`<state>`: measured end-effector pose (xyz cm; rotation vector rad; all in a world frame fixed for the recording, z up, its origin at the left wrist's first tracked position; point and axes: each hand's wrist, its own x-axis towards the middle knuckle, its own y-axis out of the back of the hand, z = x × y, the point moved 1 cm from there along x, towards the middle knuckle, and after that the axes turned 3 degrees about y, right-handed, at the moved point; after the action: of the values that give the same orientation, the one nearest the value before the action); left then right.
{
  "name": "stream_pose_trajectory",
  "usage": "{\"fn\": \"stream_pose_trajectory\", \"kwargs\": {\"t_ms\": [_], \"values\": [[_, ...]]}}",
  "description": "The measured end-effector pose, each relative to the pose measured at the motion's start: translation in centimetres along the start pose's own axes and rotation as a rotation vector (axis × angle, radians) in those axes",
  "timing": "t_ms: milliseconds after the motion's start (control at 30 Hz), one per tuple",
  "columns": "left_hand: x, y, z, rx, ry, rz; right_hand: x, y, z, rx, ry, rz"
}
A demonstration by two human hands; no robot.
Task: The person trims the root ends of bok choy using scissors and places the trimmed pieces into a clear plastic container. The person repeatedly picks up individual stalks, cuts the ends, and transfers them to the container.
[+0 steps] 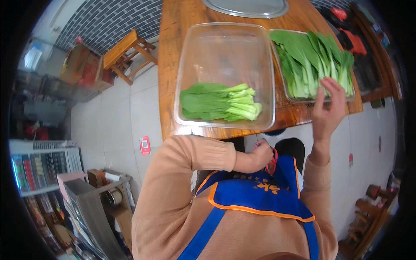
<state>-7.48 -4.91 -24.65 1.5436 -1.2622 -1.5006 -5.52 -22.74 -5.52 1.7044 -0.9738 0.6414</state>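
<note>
My left hand [262,153] is closed low over my lap, around what looks like a pair of red-handled scissors [272,166]; most of the tool is hidden by my hand or against the apron. My right hand [330,105] reaches over the front rim of a smaller clear plastic container [280,66], thumb and fingers apart near the stem ends. Whole bok choy [305,61] fill that container, leaves pointing away from me. To its left, a larger clear plastic tub [224,52] holds a row of bok choy [221,102] along its near side, stems facing right.
Both containers stand on a wooden table [169,81]; its near edge runs just before me. A round metal lid or tray [248,6] lies at the far side. A wooden stool [120,48] stands left of the table. My blue apron [260,198] covers my lap.
</note>
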Motion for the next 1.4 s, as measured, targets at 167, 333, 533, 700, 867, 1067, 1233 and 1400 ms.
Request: {"fn": "stream_pose_trajectory", "kwargs": {"t_ms": [167, 333, 533, 700, 867, 1067, 1233, 1400], "values": [[4.7, -2.8, 0.6, -0.174, -0.116, -0.007, 1.1, -4.2, -6.3, 0.290, 0.270, -0.374], [3.1, -0.9, -0.8, -0.019, -0.064, -0.008, 3.0, -9.2, -9.2, 0.371, 0.336, -0.670], [0.2, 2.3, -1.4, 0.031, -0.074, -0.041, 2.9, -12.1, -9.0, 0.300, 0.303, -0.855], [-0.2, 3.0, -1.3, 0.048, -0.081, -0.044, 2.6, -12.7, -8.9, 0.271, 0.322, -0.890], [-0.6, 3.4, -1.5, 0.037, -0.084, -0.049, 2.9, -12.2, -8.7, 0.248, 0.318, -0.938], [0.2, 2.8, -1.7, -0.001, -0.146, -0.064, 3.2, -10.9, -9.3, 0.195, 0.380, -0.788], [2.0, 0.5, -0.6, -0.064, 0.024, 0.047, 3.2, -8.2, -9.6, 0.253, 0.270, -0.557], [3.6, -2.2, 0.2, -0.142, 0.008, 0.003, 2.3, -5.5, -8.9, 0.383, 0.053, -0.459]]}}
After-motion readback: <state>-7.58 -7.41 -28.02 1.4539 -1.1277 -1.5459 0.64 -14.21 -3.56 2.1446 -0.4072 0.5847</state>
